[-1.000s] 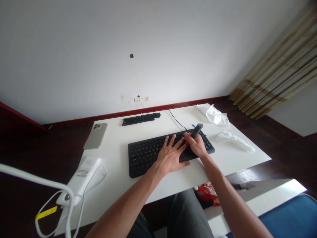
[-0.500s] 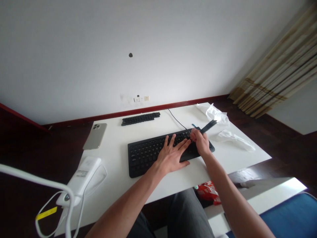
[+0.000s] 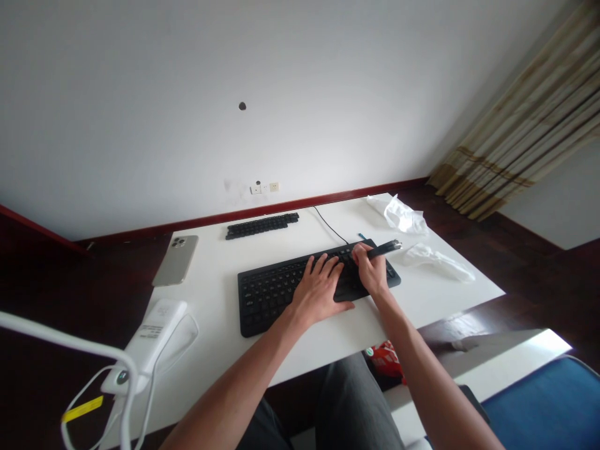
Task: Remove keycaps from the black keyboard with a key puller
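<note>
A black keyboard (image 3: 267, 295) lies on the white table with its cable running off the back. My left hand (image 3: 319, 284) rests palm down on its middle, fingers stretched out over the keys and thumb over the front edge. My right hand (image 3: 372, 269) is closed round a slim black tool (image 3: 385, 249) above the keyboard's right part. The tool's shiny end points right; its other end is hidden by my fingers, so its exact kind is unclear. Behind the keyboard, several black keycaps (image 3: 261, 226) lie grouped in rows.
A phone (image 3: 176, 259) lies at the table's left, behind a white power strip (image 3: 157, 331) with a white cable. Crumpled white plastic bags (image 3: 404, 215) lie at the right. A small blue item (image 3: 362, 236) sits behind the keyboard. A red packet (image 3: 385, 359) shows below the table edge.
My left hand's fingers have drawn back slightly from the right hand. The tool in my right hand has tipped lower, its free end now showing shiny. The view has shifted slightly.
</note>
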A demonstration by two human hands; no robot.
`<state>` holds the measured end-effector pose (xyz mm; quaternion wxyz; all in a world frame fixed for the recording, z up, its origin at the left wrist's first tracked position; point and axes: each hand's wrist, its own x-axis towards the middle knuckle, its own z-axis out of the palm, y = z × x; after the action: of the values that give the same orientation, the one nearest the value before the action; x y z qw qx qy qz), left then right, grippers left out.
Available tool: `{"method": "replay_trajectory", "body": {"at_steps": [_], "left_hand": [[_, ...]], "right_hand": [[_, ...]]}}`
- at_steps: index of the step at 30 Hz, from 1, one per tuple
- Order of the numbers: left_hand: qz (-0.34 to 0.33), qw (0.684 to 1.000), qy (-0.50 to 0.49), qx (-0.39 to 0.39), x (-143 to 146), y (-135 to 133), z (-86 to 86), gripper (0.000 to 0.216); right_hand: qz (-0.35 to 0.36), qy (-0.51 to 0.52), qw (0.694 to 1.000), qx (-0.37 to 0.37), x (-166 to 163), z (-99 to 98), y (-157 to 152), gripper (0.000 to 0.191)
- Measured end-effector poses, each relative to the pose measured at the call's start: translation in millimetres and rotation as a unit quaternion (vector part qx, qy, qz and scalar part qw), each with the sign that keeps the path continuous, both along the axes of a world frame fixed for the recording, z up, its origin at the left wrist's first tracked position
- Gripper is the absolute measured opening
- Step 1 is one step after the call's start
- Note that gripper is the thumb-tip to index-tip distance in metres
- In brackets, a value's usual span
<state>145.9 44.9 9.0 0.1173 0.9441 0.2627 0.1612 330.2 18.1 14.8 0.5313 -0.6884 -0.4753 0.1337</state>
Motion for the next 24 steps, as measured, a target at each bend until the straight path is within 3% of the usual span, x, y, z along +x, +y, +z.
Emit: {"method": "replay_trajectory", "body": {"at_steps": [8,14,24], "left_hand": [[0.006,1.0,-0.013,-0.021,3,0,2.1,0.083],[0.011,0.999,-0.022,-0.033,4,0,1.6,0.083],[0.012,0.999,-0.032,-0.037,4,-1,2.5,0.081]], "right_hand": [[-0.026,-0.037,0.998,-0.043,7,8.0,-11,0.043],[0.033,-0.009,0.998,-0.044,9,5.8,-26,0.049],[0.037,-0.003,0.997,-0.068,6,0.0,-21,0.056]]}}
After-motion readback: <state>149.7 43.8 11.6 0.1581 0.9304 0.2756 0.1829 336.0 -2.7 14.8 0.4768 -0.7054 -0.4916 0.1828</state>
